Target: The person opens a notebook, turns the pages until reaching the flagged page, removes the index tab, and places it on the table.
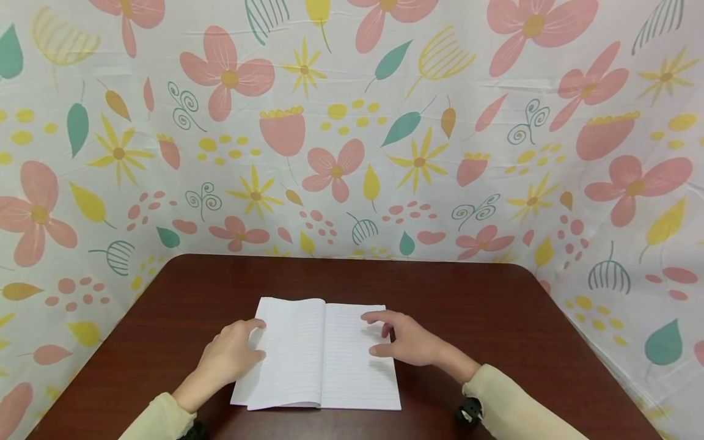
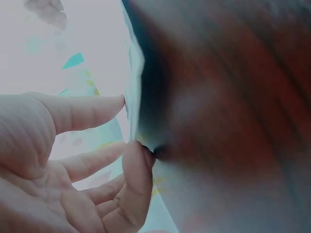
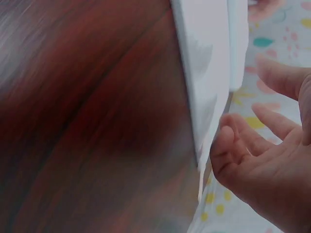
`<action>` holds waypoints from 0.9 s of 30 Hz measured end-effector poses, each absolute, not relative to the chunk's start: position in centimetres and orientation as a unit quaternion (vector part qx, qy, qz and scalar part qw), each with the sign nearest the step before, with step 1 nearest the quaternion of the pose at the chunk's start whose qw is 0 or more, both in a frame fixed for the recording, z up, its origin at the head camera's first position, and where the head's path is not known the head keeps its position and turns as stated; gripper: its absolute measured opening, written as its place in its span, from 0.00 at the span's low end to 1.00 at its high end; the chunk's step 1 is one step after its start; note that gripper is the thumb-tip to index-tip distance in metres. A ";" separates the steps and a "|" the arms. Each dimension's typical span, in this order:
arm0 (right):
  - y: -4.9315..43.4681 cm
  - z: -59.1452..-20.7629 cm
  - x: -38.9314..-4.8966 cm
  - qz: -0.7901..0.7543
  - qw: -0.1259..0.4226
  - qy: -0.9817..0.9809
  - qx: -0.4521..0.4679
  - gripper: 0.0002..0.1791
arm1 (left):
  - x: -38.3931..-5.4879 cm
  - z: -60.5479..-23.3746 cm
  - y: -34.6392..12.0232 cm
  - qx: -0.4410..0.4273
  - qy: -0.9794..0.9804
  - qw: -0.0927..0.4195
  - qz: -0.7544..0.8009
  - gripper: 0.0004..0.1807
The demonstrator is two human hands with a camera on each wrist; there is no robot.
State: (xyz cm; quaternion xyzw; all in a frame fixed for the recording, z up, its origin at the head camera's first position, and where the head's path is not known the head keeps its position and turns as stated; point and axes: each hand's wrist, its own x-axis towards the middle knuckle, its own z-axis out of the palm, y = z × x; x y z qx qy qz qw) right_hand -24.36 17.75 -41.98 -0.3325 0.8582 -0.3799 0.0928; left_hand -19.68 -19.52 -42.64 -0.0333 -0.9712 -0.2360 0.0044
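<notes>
A lined notebook (image 1: 357, 385) lies spread on the table, its pages white and ruled. Its left leaf sits slightly askew over a layer below, which shows along the left edge. My left hand (image 1: 228, 354) is at that left edge, thumb and forefinger spread apart along it. In the left wrist view the thumb and fingertips meet the notebook's edge (image 2: 135, 82). Over the right page hovers my right hand (image 1: 409, 342), fingers loosely bent and thumb apart. The right wrist view shows a gap between its fingers and the notebook (image 3: 204, 63).
The dark reddish-brown table (image 1: 462, 299) has rounded far corners. A white cloth (image 1: 352, 79) printed with pink flowers and leaves hangs behind the table and at both sides. A dark band (image 1: 469, 410) sits at the right wrist beside a pale sleeve (image 1: 517, 403).
</notes>
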 end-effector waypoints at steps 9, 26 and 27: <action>21.3 -42.3 -25.4 -0.355 0.021 0.891 -0.284 0.27 | -19.5 -42.8 -18.6 -0.099 -0.983 0.048 -0.148 0.36; 22.6 -42.9 -27.1 -0.312 0.006 0.922 -0.229 0.23 | -21.6 -42.3 -16.6 -0.380 -0.913 0.011 -0.148 0.47; 22.6 -42.8 -27.3 -0.312 0.006 0.921 -0.232 0.22 | -21.8 -42.2 -16.5 -0.382 -0.912 0.013 -0.152 0.45</action>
